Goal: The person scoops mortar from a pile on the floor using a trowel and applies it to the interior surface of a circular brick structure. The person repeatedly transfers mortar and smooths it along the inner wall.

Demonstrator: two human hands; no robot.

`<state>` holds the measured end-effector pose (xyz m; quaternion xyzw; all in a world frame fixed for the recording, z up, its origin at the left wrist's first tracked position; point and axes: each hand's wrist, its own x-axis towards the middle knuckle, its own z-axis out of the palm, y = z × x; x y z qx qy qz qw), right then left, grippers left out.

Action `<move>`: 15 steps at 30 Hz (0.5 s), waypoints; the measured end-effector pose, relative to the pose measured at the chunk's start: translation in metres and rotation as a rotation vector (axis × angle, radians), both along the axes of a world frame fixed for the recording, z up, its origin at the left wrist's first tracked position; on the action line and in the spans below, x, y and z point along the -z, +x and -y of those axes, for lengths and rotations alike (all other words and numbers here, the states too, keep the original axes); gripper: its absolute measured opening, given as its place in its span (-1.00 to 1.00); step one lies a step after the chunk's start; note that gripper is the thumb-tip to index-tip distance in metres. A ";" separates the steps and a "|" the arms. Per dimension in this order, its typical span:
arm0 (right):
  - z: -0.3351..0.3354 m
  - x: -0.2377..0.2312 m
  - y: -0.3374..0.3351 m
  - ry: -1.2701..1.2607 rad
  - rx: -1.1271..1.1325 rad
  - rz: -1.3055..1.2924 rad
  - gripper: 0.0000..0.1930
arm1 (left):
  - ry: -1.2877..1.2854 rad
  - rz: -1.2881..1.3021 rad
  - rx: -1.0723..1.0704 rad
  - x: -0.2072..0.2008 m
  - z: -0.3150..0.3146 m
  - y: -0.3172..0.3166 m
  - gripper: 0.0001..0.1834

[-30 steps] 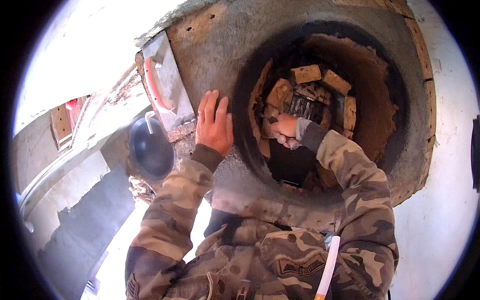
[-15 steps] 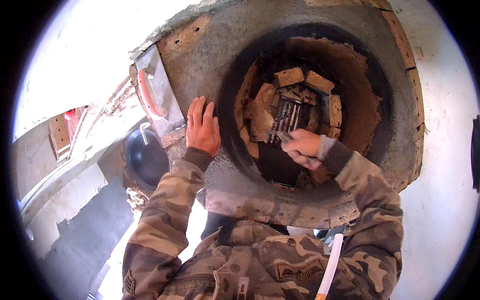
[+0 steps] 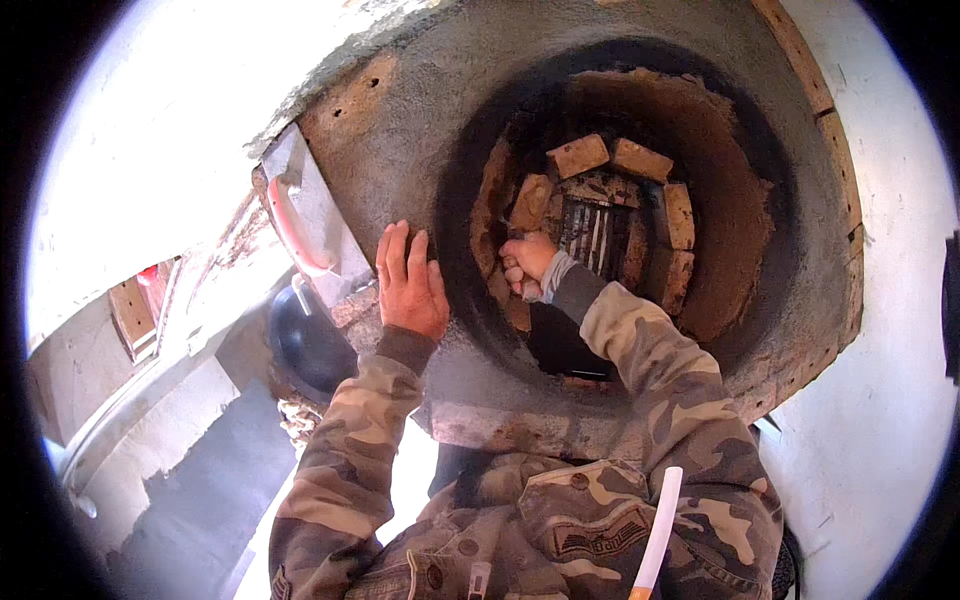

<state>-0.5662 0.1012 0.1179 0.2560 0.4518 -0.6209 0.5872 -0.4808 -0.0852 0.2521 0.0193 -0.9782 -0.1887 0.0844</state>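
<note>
Left of the grate [image 3: 597, 236], the right hand [image 3: 530, 262] is curled, on what cannot be told, beside bricks [image 3: 532, 203] apparently set to enclose the grate. Farther left, the left hand [image 3: 413, 292] is laid open on the cement rim [image 3: 400, 180], seemingly for balance.

A red-handled trowel [image 3: 322, 215] lies on the grey cement stove top [image 3: 395, 150].

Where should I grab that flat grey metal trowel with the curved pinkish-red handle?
Probably by the middle of the curved pinkish-red handle, coming from above and from the right, where the bare left hand rests nearby. The flat grey metal plate lies beneath, so the raised handle should be easier to wrap a palm around.
</note>
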 end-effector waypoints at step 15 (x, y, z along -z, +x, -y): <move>-0.002 -0.078 0.021 -0.227 0.311 -0.214 -0.85 | -0.055 -0.037 0.019 0.003 0.000 -0.001 -0.54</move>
